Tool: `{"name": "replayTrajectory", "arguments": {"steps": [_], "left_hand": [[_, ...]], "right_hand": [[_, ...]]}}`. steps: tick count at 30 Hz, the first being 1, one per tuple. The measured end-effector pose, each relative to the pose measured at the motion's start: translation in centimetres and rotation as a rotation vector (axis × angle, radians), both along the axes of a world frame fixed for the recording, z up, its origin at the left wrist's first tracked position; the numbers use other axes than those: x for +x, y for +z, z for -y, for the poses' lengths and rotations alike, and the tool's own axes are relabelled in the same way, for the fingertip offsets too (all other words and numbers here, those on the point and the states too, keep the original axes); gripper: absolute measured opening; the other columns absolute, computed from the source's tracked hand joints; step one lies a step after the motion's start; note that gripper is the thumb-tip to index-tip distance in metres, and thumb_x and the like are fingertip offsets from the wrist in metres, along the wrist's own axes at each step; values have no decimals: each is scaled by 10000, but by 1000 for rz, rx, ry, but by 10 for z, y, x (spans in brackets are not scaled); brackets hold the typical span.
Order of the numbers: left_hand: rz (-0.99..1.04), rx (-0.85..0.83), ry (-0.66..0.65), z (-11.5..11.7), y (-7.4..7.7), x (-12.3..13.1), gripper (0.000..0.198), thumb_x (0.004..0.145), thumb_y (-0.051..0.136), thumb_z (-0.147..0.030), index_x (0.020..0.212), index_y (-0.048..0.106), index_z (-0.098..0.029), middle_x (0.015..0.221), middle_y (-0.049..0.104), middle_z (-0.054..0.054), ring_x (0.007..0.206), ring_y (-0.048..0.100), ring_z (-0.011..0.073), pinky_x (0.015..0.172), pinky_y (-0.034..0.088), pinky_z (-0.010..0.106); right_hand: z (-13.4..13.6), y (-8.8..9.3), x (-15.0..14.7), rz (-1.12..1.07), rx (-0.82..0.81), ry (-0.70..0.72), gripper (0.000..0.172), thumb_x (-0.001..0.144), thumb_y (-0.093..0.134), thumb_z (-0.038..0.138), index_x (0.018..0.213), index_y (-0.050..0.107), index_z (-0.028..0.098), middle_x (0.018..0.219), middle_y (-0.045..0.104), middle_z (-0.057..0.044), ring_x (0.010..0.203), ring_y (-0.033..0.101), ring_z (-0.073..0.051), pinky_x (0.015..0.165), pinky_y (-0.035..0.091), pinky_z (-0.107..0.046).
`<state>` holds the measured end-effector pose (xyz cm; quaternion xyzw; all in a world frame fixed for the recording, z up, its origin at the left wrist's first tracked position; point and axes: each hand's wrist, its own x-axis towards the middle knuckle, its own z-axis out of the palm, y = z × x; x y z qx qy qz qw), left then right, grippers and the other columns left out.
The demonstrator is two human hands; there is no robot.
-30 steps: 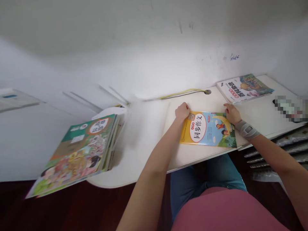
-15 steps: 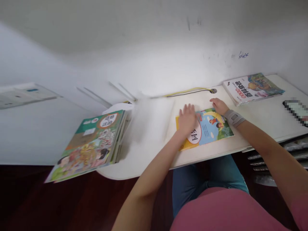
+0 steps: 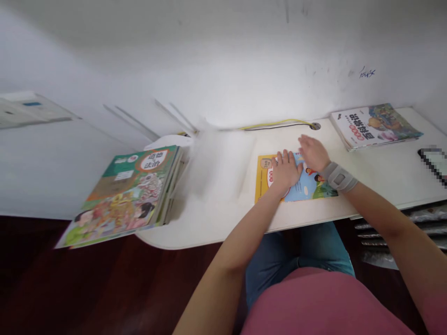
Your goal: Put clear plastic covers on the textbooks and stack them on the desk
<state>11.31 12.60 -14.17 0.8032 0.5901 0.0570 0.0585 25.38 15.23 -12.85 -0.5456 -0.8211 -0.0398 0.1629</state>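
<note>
From the head camera, the left hand (image 3: 286, 171) lies spread flat on a yellow-and-blue booklet (image 3: 307, 186), covering its middle. The right hand (image 3: 313, 153) is spread too, above the booklet's top edge; I cannot tell whether it touches. A gray brace (image 3: 338, 177) wraps that wrist. The booklet lies on a white desk (image 3: 209, 228), with a book (image 3: 375, 126) at 2 o'clock, a blurred phone (image 3: 433, 160) at 3 o'clock, and a thick stack of books (image 3: 122, 193) at 9 o'clock.

I log a workbook (image 3: 307, 188) lying mid-way on the desk (image 3: 223, 218). A stack of books (image 3: 122, 197) sits at the desk's left end; a single book (image 3: 375, 126) lies right of the workbook, further back.
</note>
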Motion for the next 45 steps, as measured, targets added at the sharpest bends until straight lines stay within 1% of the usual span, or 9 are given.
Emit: {"name": "replayTrajectory", "arguments": {"steps": [4,9,11,13,19,28,36,40,45], "left_hand": [[23,-1,-82,-1,2,-16,588,938,266,-368,1482,299,-149,1546,301,111,1419,238,323,1133,174,515],[43,15,24,-6,0,-43,575,951,212,-394,1476,313,-182,1540,321,85,1421,241,302,1135,154,530],[35,29,62,-7,-1,-46,592,942,230,-388,1476,309,-144,1545,302,110,1423,215,337,1128,146,559],[29,45,70,-6,0,-45,594,941,228,-378,1477,304,-131,1541,308,121,1420,213,350,1122,146,575],[-28,5,56,7,4,-49,612,939,254,-394,1497,254,-142,1553,287,100,1421,208,335,1126,177,537],[28,7,196,11,1,-46,655,941,228,-456,1504,214,-121,1571,206,157,1441,142,365,1123,148,571],[-15,124,174,0,11,-72,460,951,254,-332,1237,563,-146,1280,572,163,1199,477,304,1057,277,481],[-98,120,121,-8,16,-77,408,942,290,-307,1115,613,-130,1149,603,174,1104,518,303,984,339,422],[-123,106,306,-9,18,-83,418,919,362,-376,1099,609,-90,1112,602,208,1063,533,333,889,400,429]], "right_hand": [[27,-13,-11,30,-113,144,571,971,279,425,1404,393,70,1455,425,-188,1342,390,-268,1079,308,-431],[30,-15,61,117,-178,-138,592,959,323,404,1398,391,14,1473,375,-230,1372,336,-345,1078,278,-529],[29,-7,66,131,-157,-190,578,957,343,389,1366,423,-11,1469,364,-257,1385,299,-370,1092,213,-580],[31,0,40,125,-90,-156,585,954,357,420,1337,457,-10,1480,337,-268,1401,257,-381,1104,150,-607],[58,-9,-66,88,-85,146,669,946,232,573,1444,354,144,1511,367,-96,1404,303,-223,1138,260,-392],[14,-20,19,150,-115,25,538,965,302,404,1411,416,125,1491,379,-166,1368,345,-326,1084,277,-512],[10,-22,24,63,-77,-40,433,946,324,286,1265,556,108,1262,558,-189,1167,490,-281,996,360,-423],[10,-19,24,56,-59,-60,397,940,356,302,1198,602,130,1103,577,-168,1019,512,-274,922,386,-403],[10,-17,23,77,-38,-71,364,938,369,316,1133,635,163,1068,576,-146,968,504,-268,849,389,-392]]}}
